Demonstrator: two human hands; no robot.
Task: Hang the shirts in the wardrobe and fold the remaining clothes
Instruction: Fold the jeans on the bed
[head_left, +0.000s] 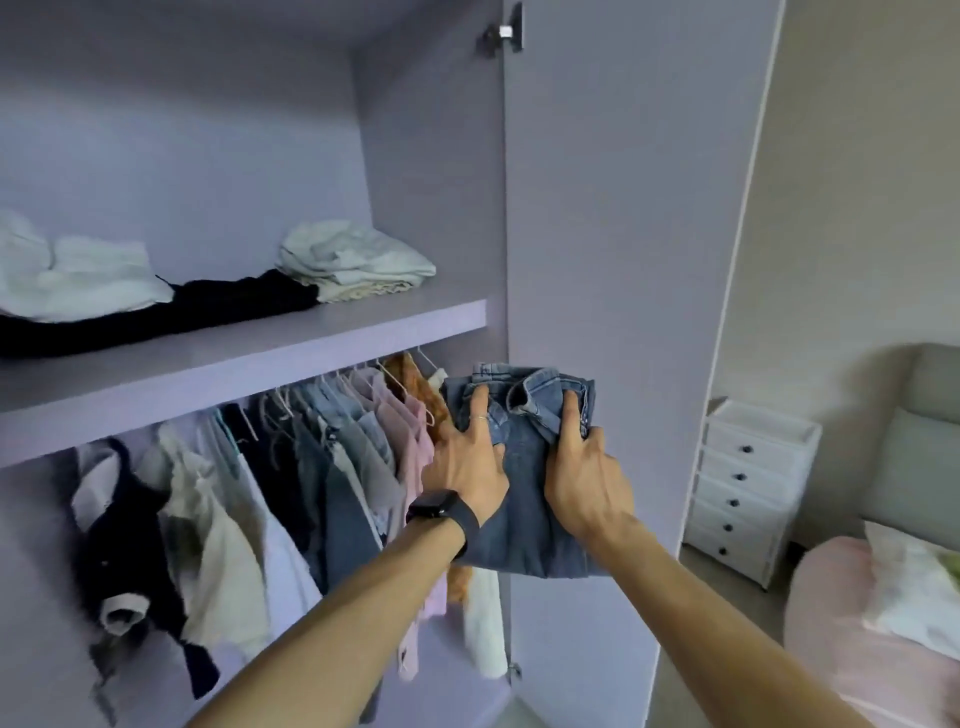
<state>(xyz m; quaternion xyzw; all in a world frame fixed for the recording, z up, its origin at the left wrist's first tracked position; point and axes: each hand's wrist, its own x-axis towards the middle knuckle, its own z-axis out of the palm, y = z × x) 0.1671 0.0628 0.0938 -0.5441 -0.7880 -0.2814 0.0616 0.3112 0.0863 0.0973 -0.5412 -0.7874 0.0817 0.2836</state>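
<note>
**Both hands hold the folded jeans**

Both hands hold one pair of folded blue jeans (519, 519) up in the air. The left hand (467, 462) lies on the left side of the jeans, with its fingers spread out on top and over the edge. The right hand (584, 478) holds the right side, with one finger on top and the others bent round the edge. A black watch (441, 512) is on the left wrist, and a thin ring (481, 418) is on one left finger.

The jeans are in front of the open purple wardrobe (431, 156), just below its shelf (260, 358) and next to the open door (613, 234). Behind the jeans, many clothes (332, 441) hang in a row on hangers under the shelf. On the shelf lie a white pile (353, 260), a black cloth (208, 306) and another white heap (78, 280).

To the right stand white drawers (748, 478) with dark knobs. Near them is a pink bed (883, 649) with a pillow (914, 587) on it.
</note>
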